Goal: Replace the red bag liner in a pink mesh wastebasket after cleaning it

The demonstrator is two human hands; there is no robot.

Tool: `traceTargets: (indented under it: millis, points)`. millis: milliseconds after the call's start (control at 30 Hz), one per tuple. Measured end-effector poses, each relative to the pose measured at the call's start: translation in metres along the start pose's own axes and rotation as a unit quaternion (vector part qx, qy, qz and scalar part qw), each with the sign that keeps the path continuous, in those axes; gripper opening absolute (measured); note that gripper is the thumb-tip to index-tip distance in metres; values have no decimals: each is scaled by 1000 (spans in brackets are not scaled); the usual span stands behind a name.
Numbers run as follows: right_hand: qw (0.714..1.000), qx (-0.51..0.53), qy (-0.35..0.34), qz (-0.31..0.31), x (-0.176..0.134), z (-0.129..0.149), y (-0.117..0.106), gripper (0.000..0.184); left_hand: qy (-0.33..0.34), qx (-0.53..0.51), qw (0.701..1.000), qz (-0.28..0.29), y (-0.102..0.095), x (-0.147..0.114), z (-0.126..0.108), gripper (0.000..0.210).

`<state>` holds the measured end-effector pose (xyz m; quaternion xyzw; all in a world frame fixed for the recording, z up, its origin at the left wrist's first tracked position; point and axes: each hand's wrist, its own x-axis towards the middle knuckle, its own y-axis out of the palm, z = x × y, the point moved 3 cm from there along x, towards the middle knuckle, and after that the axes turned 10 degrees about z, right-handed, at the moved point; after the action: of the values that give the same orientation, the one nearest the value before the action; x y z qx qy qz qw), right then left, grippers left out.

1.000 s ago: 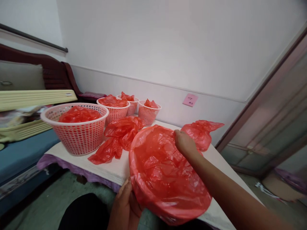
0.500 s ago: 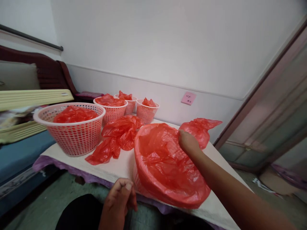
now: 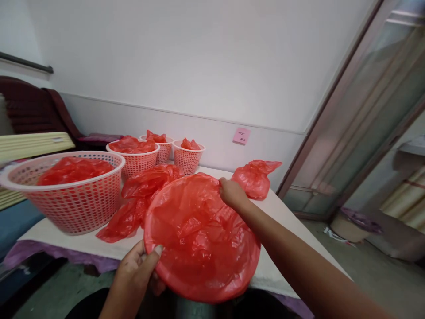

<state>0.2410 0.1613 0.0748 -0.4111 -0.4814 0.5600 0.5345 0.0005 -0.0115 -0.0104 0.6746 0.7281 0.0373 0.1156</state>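
Observation:
A basket lined with a red plastic bag (image 3: pixel 199 239) is tilted toward me at the table's front edge, the bag folded over its rim. My left hand (image 3: pixel 137 268) grips the near left rim, thumb on the bag and fingers beneath. At the far right of the same rim, my right hand (image 3: pixel 230 192) is closed on the bag-covered edge. Loose red plastic bags (image 3: pixel 142 195) lie crumpled just left of this basket. Behind my right hand stands a bunched red bag (image 3: pixel 254 179). The lined basket's outer wall is hidden.
A large pink perforated basket (image 3: pixel 79 204) with a red bag inside stands at the left. Several smaller baskets (image 3: pixel 189 157) holding red bags stand at the back. A pink note (image 3: pixel 241 136) is on the wall; a bin (image 3: pixel 352 226) stands on the floor at right.
My left hand has gone from beside the basket to gripping its rim. The lined basket has tipped further toward me. The camera view has turned right.

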Motion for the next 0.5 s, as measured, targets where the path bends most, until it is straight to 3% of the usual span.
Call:
traceTargets:
  millis: [100,267,367,500]
  points:
    - [996,87,-26,20,0,-13,-6,15,18,16,1000,12,-7,6,3,37]
    - [956,287,-33,41,-12,-43,-1,27,17,46,999,-7,-14,28,3,45]
    - [905,421,-23,46,-21,-59,13,25,13,62,998,-16,-16,42,-6,48]
    - [812,583,-3,37,-29,-78,36,30,48,85,995,-25,-15,61,-22,42]
